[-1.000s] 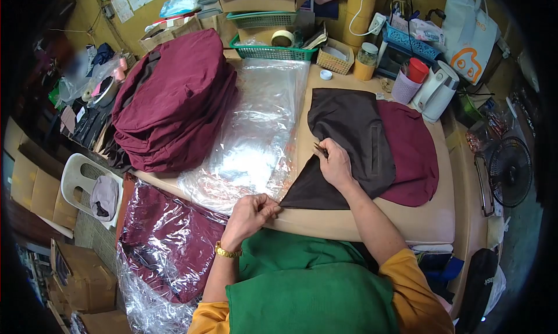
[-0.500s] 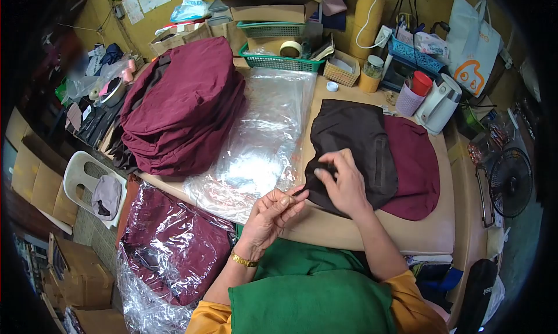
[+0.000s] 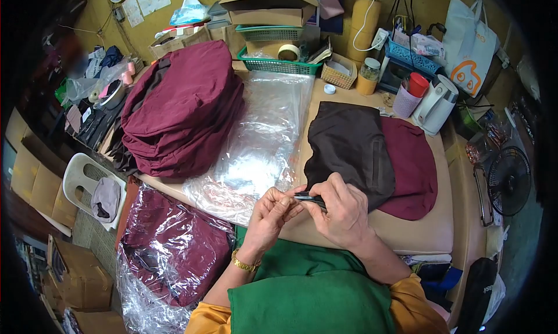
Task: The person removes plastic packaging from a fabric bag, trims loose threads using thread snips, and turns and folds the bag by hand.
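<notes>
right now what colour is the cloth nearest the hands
The cloth is very dark brown, almost black; it shows best in the head view.

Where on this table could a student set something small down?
Bare tabletop shows between the maroon fabric, right hand and near edge; a smaller patch lies between the dark fabric, white lid and jar. Crowded: left, under maroon pile and clear plastic; back, with green basket and kettle.

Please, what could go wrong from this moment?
1. The small, slim, dark tool in the right grip points toward the left grip; if it is sharp, a slip might nick the skin.
2. The smooth dark-brown fabric lies right beside the tool, so a careless move could snag or mark it.
</notes>
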Motion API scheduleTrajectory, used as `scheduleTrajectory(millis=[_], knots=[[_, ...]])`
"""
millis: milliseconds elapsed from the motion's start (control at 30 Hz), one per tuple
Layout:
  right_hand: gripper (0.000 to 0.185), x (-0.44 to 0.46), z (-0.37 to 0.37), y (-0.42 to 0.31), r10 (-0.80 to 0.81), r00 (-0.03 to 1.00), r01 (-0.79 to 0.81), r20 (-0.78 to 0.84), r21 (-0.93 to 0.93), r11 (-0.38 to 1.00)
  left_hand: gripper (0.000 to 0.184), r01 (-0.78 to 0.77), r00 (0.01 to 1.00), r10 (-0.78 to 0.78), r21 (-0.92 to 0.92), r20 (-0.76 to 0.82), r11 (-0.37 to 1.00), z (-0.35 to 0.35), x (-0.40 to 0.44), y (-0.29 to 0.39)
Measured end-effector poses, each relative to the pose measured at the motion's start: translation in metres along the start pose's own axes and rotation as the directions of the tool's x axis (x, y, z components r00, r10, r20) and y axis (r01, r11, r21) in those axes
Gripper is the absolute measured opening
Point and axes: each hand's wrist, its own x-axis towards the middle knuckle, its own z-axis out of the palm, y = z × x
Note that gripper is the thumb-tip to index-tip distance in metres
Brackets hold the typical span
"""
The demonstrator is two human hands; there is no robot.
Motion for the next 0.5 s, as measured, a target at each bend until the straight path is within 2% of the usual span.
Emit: scheduleTrajectory(millis=[133,267,333,467,500], knots=[[0.031,0.002,-0.001,-0.003,0.006,1.000,-0.006,0.021,0.006,1.000,0.013,-0.005,1.000,0.006,0.110,-0.007,0.994,0.004,-0.003,0.002],[0.030,0.005,-0.004,-0.006,0.011,0.999,-0.012,0.039,0.019,1.000,0.013,-0.028,1.000,0.029,0.124,-0.003,0.992,0.004,-0.003,0.000],[0.030,0.006,-0.004,-0.007,0.013,0.999,-0.014,0.043,0.015,1.000,0.013,-0.054,0.999,0.053,0.218,0.010,0.974,0.004,-0.004,-0.001],[0.030,0.002,0.004,0.000,0.004,1.000,-0.004,0.019,0.023,1.000,0.012,-0.111,0.993,0.099,0.252,0.059,0.961,0.008,-0.007,-0.002],[0.031,0.001,0.006,0.002,0.000,1.000,0.001,-0.016,0.020,1.000,0.011,-0.085,0.996,0.079,0.188,0.043,0.978,0.005,-0.006,-0.004]])
